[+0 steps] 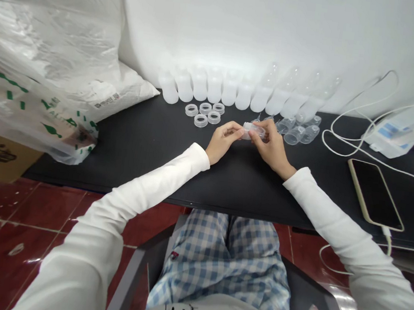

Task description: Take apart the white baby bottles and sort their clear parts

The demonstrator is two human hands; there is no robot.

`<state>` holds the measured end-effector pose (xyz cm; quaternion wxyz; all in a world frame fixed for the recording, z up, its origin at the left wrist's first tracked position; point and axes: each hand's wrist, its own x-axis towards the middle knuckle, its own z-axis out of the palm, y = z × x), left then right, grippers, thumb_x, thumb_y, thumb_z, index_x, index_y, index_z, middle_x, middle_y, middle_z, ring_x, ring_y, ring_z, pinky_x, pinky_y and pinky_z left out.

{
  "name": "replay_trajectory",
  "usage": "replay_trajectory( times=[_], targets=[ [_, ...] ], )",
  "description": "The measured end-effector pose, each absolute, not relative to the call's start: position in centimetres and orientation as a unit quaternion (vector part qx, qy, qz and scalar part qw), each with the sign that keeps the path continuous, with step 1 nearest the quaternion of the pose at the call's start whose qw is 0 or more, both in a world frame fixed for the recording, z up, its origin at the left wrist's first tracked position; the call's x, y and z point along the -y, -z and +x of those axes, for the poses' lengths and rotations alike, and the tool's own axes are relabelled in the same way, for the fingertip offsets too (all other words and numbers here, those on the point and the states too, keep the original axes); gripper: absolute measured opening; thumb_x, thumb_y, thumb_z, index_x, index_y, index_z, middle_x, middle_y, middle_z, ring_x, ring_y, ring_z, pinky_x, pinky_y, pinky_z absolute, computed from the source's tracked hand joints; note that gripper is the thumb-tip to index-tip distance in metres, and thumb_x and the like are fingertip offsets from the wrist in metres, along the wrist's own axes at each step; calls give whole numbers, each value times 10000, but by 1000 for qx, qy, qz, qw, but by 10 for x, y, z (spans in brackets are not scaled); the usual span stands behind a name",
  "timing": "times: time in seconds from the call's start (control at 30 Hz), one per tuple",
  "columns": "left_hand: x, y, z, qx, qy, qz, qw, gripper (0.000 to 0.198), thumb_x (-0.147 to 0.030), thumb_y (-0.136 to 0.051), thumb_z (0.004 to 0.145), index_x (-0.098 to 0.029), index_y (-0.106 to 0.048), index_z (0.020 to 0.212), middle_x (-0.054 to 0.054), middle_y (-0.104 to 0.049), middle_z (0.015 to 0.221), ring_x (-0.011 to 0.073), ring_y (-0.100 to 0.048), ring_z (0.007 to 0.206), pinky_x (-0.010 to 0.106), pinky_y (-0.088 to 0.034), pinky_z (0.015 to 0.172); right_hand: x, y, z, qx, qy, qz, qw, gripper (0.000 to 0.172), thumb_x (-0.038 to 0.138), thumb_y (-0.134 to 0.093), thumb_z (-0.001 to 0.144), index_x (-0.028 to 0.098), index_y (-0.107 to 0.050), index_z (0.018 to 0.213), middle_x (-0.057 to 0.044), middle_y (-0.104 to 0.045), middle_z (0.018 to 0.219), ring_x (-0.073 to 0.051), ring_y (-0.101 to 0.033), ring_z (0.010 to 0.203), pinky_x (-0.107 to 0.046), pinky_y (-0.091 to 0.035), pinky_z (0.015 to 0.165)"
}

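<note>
In front of the bottles, my left hand (224,142) and my right hand (271,145) meet over a small translucent bottle top (248,126). My left fingers pinch its whitish collar end. At the other end, my right fingers close round what looks like a clear domed cap, partly hidden by them. Left of my hands lie several loose screw rings (201,120). Several clear domed caps (294,134) lie beside my right hand, some half hidden behind it. A row of frosted bottles (215,89) stands along the wall; those on the right carry clear domed tops (290,80).
White plastic sacks (58,16) and a bag with green print (45,120) crowd the left end. On the right are a phone (376,193), a looping white cable (348,139) and a white power strip (398,131). The black table's front edge (171,201) runs close to my lap.
</note>
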<state>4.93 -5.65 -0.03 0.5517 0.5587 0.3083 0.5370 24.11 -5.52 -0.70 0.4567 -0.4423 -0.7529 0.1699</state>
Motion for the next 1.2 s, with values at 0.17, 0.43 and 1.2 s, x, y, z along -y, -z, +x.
replay_trajectory(
  times=[0.17, 0.43, 1.2],
  targets=[
    [58, -4, 52, -329, -557, 516, 561, 303, -346, -783, 920, -176, -636, 717, -27, -627, 697, 95, -581, 690, 236, -486, 712, 53, 6, 247, 825, -74, -373, 418, 413, 561, -604, 1020, 217, -636, 1247, -112, -721, 1111, -252, -711, 954, -418, -623, 853],
    [58, -14, 53, -368, -540, 466, 596, 433, -244, -717, 977, -162, -511, 605, -57, -474, 578, 48, -419, 535, 189, -354, 547, 52, 0, 257, 901, 62, -295, 311, 291, 349, -508, 1083, 257, -675, 1303, -142, -694, 1289, -255, -686, 1177, -440, -633, 966],
    [55, -9, 53, -389, -530, 489, 573, 381, -300, -770, 943, -167, -564, 652, -67, -537, 576, 32, -461, 503, 163, -372, 475, 51, 10, 253, 849, -60, -392, 349, 505, 567, -594, 1014, 209, -591, 1370, -128, -726, 1090, -272, -704, 899, -448, -622, 851]
  ],
)
